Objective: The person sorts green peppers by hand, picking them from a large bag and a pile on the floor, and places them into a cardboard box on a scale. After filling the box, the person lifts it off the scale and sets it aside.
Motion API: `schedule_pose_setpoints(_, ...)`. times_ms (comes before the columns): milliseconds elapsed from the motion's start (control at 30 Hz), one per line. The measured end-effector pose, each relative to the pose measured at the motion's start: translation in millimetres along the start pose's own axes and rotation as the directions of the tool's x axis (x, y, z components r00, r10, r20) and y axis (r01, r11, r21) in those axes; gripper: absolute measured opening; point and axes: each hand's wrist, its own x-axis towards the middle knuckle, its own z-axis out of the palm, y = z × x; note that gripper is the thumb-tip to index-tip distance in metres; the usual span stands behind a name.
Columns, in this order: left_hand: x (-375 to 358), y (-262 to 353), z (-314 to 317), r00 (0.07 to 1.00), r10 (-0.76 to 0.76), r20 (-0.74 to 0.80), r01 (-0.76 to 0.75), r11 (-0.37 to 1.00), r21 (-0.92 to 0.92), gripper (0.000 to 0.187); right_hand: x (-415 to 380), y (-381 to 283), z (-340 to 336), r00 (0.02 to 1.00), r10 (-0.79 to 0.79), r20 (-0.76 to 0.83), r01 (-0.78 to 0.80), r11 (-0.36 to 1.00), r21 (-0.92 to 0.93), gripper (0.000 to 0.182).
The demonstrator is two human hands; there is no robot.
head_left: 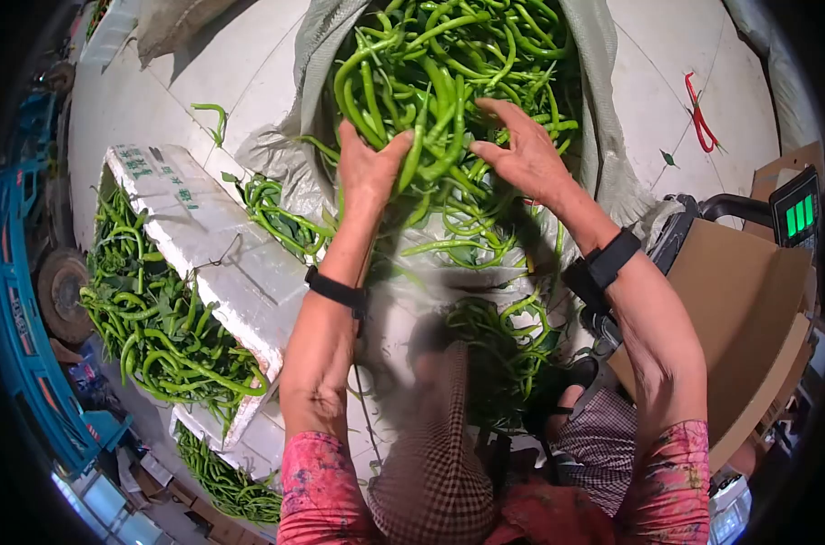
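Long green peppers [449, 54] fill a large woven sack [603, 109] whose mouth is spread open. My left hand [372, 169] is at the near left of the pile, thumb and fingers curved around several peppers. To its right, my right hand [524, 156] rests at the pile with its fingers apart, thumb pointing left toward the same peppers. More peppers lie loose on the sack's near flap, below both hands. A black band is on each wrist.
A white foam box [208, 245] of peppers lies at the left, with more peppers below it. Cardboard boxes [739, 318] and a scale with a green display [797, 213] stand at the right. A red pepper [700, 123] lies on the floor. A blue vehicle is at the far left.
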Motion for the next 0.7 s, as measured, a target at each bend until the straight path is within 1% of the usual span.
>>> schedule_pose_setpoints(33, 1.3, 1.4, 4.3, 1.0, -0.002, 0.002, 0.002, 1.0, -0.002, 0.065, 3.8, -4.9, 2.6, 1.0, -0.018, -0.011, 0.018, 1.0, -0.006, 0.058)
schedule_pose_setpoints(67, 4.1, 3.4, 8.7, 0.994, -0.092, 0.058, 0.105, 0.945, -0.309, 0.065, 6.1, -8.7, 1.6, 1.0, -0.009, 0.013, 0.009, 1.0, 0.02, 0.062)
schedule_pose_setpoints(100, 5.1, 5.8, 13.7, 0.976, -0.161, 0.144, 0.215, 0.789, -0.575, 0.065, 6.1, -6.5, 4.2, 1.0, 0.002, 0.006, -0.002, 1.0, 0.02, 0.062)
schedule_pose_setpoints(133, 4.0, 5.2, 20.3, 0.981, -0.165, 0.101, 0.192, 0.766, -0.613, 0.066, 6.4, -3.9, 9.1, 0.999, 0.044, 0.001, -0.044, 0.995, 0.091, 0.064)
schedule_pose_setpoints(167, 1.8, 2.4, 25.6, 0.993, -0.119, 0.024, 0.11, 0.804, -0.584, 0.066, 8.0, -1.2, 14.1, 0.997, 0.081, 0.003, -0.081, 0.983, 0.162, 0.066)
schedule_pose_setpoints(200, -0.3, 7.4, 26.8, 0.994, -0.103, 0.04, 0.107, 0.808, -0.579, 0.066, 10.8, 1.9, 18.0, 0.998, 0.05, -0.037, -0.044, 0.988, 0.149, 0.071)
schedule_pose_setpoints(233, -4.3, 12.4, 27.3, 0.995, -0.087, 0.056, 0.104, 0.813, -0.573, 0.065, 14.9, 6.3, 17.9, 0.998, 0.053, -0.038, -0.047, 0.988, 0.149, 0.071)
schedule_pose_setpoints(300, -20.0, 22.4, 29.5, 0.995, -0.075, 0.058, 0.095, 0.795, -0.599, 0.065, 22.2, 12.9, 17.5, 0.991, 0.126, 0.037, -0.131, 0.958, 0.254, 0.071)
schedule_pose_setpoints(333, -27.3, 26.4, 29.1, 0.989, -0.129, 0.068, 0.142, 0.735, -0.663, 0.06, 25.0, 12.9, 17.4, 0.994, 0.101, 0.03, -0.105, 0.943, 0.316, 0.067)
schedule_pose_setpoints(367, -34.8, 29.8, 25.9, 0.98, -0.183, 0.081, 0.185, 0.667, -0.722, 0.056, 21.1, 14.7, 11.2, 0.994, 0.103, 0.029, -0.106, 0.943, 0.316, 0.067)
schedule_pose_setpoints(400, -43.9, 39.9, 18.2, 0.977, -0.178, 0.115, 0.205, 0.661, -0.722, 0.052, 13.7, -5.7, -7.1, 0.978, 0.143, 0.155, -0.187, 0.928, 0.324, 0.064)
schedule_pose_setpoints(433, -53.2, 50.4, 11.4, 0.976, -0.181, 0.119, 0.21, 0.66, -0.721, 0.052, 6.9, -25.8, -26.3, 0.944, 0.18, 0.277, -0.267, 0.909, 0.32, 0.061)
schedule_pose_setpoints(467, -64.1, 60.2, 5.0, 0.951, -0.211, 0.227, 0.309, 0.596, -0.741, 0.05, 0.0, -39.0, -41.8, 0.927, 0.163, 0.337, -0.27, 0.915, 0.299, 0.055)
schedule_pose_setpoints(500, -75.5, 67.7, -0.6, 0.914, -0.235, 0.33, 0.405, 0.526, -0.748, 0.049, -7.6, -43.4, -56.1, 0.885, 0.167, 0.435, -0.272, 0.943, 0.192, 0.055)
schedule_pose_setpoints(533, -89.6, 75.7, -2.3, 0.911, -0.241, 0.335, 0.413, 0.522, -0.746, 0.049, -20.2, -41.1, -60.2, 0.872, 0.147, 0.466, -0.316, 0.898, 0.307, 0.055)
schedule_pose_setpoints(567, -104.5, 84.7, -0.4, 0.891, -0.251, 0.378, 0.454, 0.472, -0.756, 0.045, -33.8, -39.1, -64.9, 0.862, 0.125, 0.491, -0.358, 0.836, 0.416, 0.056)
schedule_pose_setpoints(600, -113.4, 89.8, 1.5, 0.87, -0.256, 0.422, 0.493, 0.422, -0.761, 0.041, -47.2, -32.7, -67.5, 0.843, 0.146, 0.518, -0.407, 0.803, 0.435, 0.065)
schedule_pose_setpoints(633, -120.1, 78.7, 4.7, 0.866, -0.257, 0.428, 0.499, 0.423, -0.756, 0.041, -63.2, -31.2, -65.9, 0.829, 0.181, 0.529, -0.483, 0.709, 0.514, 0.076)
schedule_pose_setpoints(700, -142.3, 29.2, 15.8, 0.771, -0.268, 0.577, 0.588, 0.646, -0.487, 0.036, -92.4, 8.6, -41.1, 0.82, 0.287, 0.495, -0.543, 0.665, 0.513, 0.084)
